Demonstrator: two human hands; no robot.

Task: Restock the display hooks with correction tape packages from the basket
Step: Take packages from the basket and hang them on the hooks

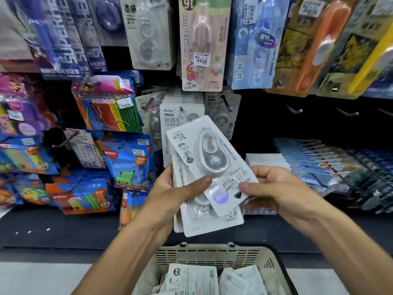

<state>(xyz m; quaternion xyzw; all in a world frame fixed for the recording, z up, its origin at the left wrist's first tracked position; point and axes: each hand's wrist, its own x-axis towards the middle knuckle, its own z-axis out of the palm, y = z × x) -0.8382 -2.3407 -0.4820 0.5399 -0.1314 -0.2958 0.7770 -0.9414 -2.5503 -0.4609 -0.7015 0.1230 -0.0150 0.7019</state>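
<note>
Both hands are raised in front of the display wall, above the basket (212, 255).

Left hand (170, 194): grips a small stack of white correction tape packages (209, 222), thumb across the front, fingers curled behind. The stack is fanned slightly; lower cards hang down toward the basket.

Right hand (274, 189): pinches the top package (204, 150) by its lower end, thumb on the printed face near a purple round sticker, fingers behind. This package is tilted, its far end pointing up and left, toward the white hung packages (181, 118). The clear blister with the tape dispenser faces up. It overlaps the stack in the left hand; I cannot tell whether it is fully free of it.

Basket: beige slotted plastic, bottom centre of view, directly beneath the hands. More white packages lie inside it, face down or at odd angles.

Display: the hung packages of the same white design sit on a hook straight behind the held one. To the right of them, several bare hooks (294, 110) stick out from the dark panel. Above hang a pink "My Melody" package (204, 43) and other tape packs. To the left, bags of coloured sticks (108, 111) and blue packs.
</note>
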